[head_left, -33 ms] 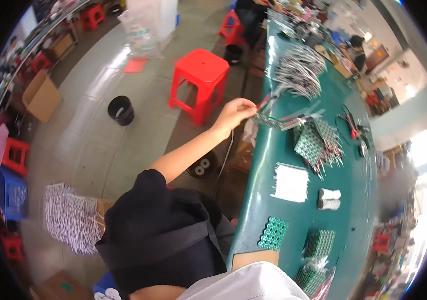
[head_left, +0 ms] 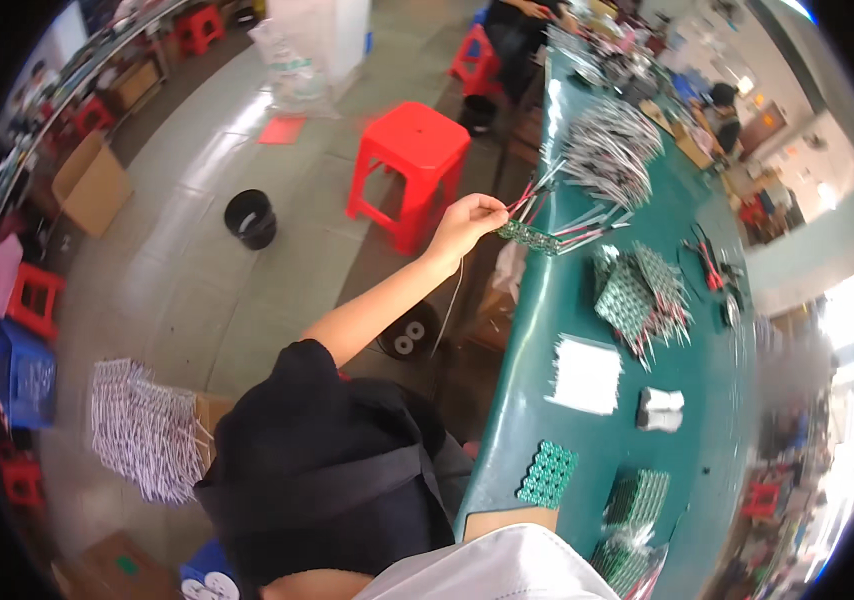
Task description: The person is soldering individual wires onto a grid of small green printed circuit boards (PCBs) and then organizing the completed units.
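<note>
My left hand (head_left: 465, 232) pinches one end of a narrow green circuit board strip (head_left: 532, 238) at the table's edge. Red, black and white wires stick out from the strip toward the table. Just beyond lies a large heap of pale wires (head_left: 612, 150). Nearer, a pile of green circuit board panels (head_left: 627, 300) with wires attached rests on the green table (head_left: 532, 375). My right hand is out of sight; a white sleeve (head_left: 497, 570) shows at the lower edge.
On the table are a stack of white strips (head_left: 585, 375), white rolls (head_left: 660, 410), a green panel (head_left: 548, 475) and red-handled pliers (head_left: 712, 270). A red stool (head_left: 412, 140) and a black bin (head_left: 250, 220) stand on the floor. Bundled wires (head_left: 142, 430) sit at left. People sit farther off.
The view has shifted slightly. The strip and its wires, blurred before near the panel pile, now show sharply and farther apart from it. The left hand keeps its grip.
</note>
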{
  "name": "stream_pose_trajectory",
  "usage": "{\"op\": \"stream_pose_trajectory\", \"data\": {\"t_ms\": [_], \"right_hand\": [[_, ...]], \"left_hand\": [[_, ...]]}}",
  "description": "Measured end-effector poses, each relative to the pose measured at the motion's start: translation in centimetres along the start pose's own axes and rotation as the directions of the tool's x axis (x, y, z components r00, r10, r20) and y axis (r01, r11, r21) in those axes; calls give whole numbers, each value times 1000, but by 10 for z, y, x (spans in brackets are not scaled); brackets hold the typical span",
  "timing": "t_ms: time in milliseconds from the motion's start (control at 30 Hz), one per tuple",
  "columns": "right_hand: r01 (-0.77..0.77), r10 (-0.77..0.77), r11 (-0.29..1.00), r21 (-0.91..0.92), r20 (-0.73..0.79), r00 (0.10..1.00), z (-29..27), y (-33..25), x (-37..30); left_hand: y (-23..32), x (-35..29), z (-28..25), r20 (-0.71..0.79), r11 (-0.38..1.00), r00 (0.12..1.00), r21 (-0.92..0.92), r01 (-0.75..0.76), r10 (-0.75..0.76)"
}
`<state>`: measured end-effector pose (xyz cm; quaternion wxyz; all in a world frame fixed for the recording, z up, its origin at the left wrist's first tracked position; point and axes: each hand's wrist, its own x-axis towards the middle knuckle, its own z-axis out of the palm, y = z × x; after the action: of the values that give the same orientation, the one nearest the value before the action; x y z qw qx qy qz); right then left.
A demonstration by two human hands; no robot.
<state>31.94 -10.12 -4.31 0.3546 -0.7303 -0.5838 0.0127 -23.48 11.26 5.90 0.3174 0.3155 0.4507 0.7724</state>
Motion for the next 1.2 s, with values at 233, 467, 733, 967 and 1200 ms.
{"op": "stream_pose_trajectory", "data": {"t_ms": [233, 467, 733, 967, 1200], "right_hand": [[276, -308, 936, 218, 126, 943, 105, -50, 69], [397, -459, 841, 368, 95, 883, 167, -96, 94], [452, -489, 809, 376, 5, 872, 179, -105, 102], [389, -383, 901, 193, -66, 921, 118, -57, 81], [-24, -38, 971, -239, -255, 966, -18, -35, -37]], "left_hand": [[1, -18, -49, -290, 998, 955, -23, 53, -57], [0, -40, -106, -367, 946, 893, -282, 160, -260], [32, -26, -96, -226, 846, 918, -504, 175, -325], [73, 42, 14, -133, 960, 988, -255, -116, 84], [83, 92, 155, 223, 979, 968, -188, -73, 115]]}}
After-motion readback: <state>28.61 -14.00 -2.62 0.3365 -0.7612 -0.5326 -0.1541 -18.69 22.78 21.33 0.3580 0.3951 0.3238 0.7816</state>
